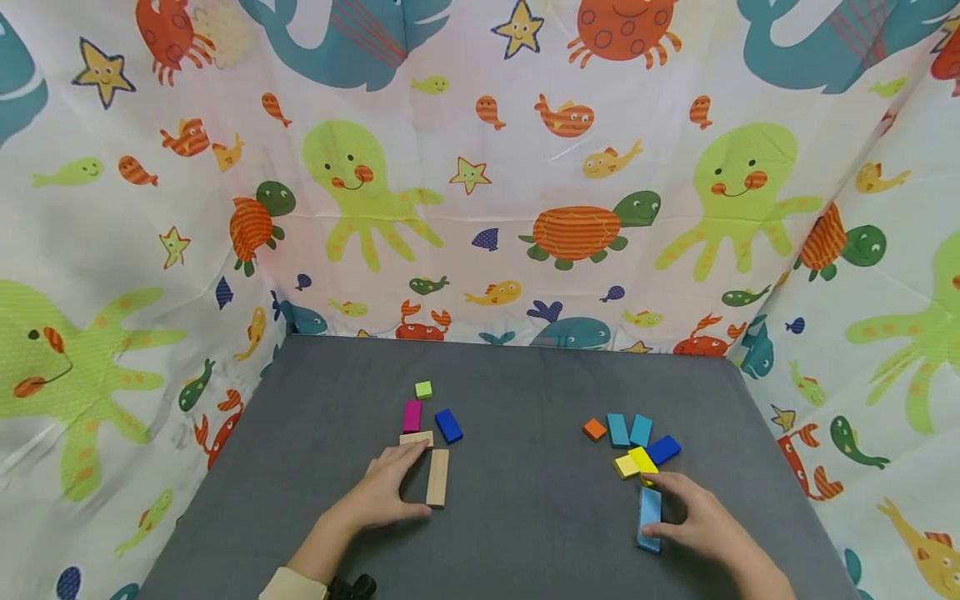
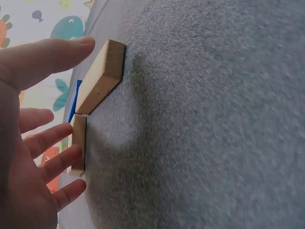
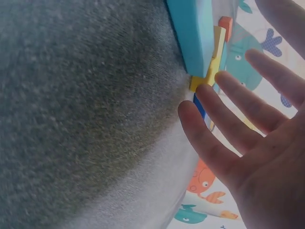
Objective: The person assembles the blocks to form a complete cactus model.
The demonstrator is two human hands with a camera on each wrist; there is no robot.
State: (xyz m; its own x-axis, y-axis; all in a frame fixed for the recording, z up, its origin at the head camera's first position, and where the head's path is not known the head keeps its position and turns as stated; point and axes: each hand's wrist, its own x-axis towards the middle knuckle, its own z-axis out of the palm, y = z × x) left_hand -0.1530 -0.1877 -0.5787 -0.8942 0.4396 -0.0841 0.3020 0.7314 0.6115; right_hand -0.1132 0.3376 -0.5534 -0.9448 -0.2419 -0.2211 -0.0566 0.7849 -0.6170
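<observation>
My left hand (image 1: 378, 492) is spread over the table beside two plain wooden blocks. Its fingertips are by the crosswise wooden block (image 1: 411, 437), and the thumb lies near the base of the long wooden block (image 1: 438, 479). Contact there is hard to judge. On the other side, my right hand (image 1: 697, 517) reaches around a long light-blue block (image 1: 649, 510), thumb over its near part and fingers near yellow blocks (image 1: 642, 459). In the right wrist view those fingers are extended and spread, with the light-blue block (image 3: 193, 38) outside any grip.
Beyond the left hand lie a magenta block (image 1: 412, 416), a green cube (image 1: 423, 390) and a blue block (image 1: 449, 426). Past the right hand are an orange cube (image 1: 594, 429), two teal blocks (image 1: 617, 431), a pale-yellow block (image 1: 626, 467) and a blue block (image 1: 664, 450). A patterned curtain (image 1: 465, 242) surrounds the grey table (image 1: 525, 500).
</observation>
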